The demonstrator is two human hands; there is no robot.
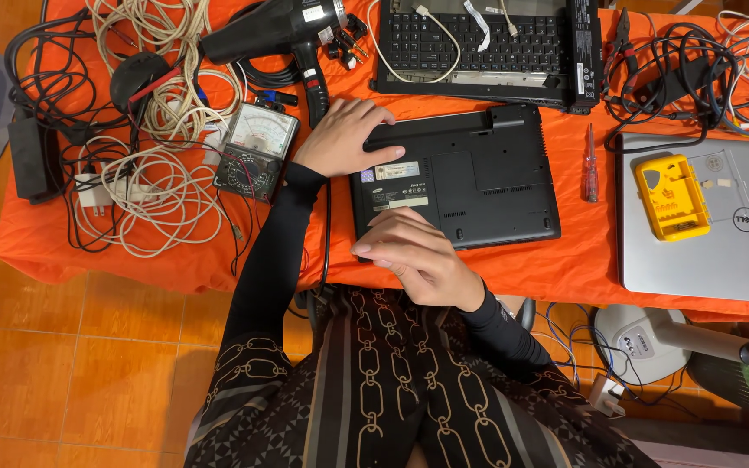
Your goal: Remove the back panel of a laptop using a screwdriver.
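Black laptop is laid base-up on desk, covers not yet removed; screwdriver untouched. Left hand & right hand are rested flat on it, fingers released, nothing gripped.

Illumination is bright, warm and even across the frame. The orange table cover is strongly saturated and tints the whole picture. Shadows are soft and short; a faint one lies under the left hand on the black laptop base. Mild sheen appears on the silver laptop lid and on the black hair dryer. Focus is sharp at centre. Wide-angle distortion bends the table edges at the left and right borders. The lower right corner is slightly soft, and the patterned garment close to the lens shows slight blur.
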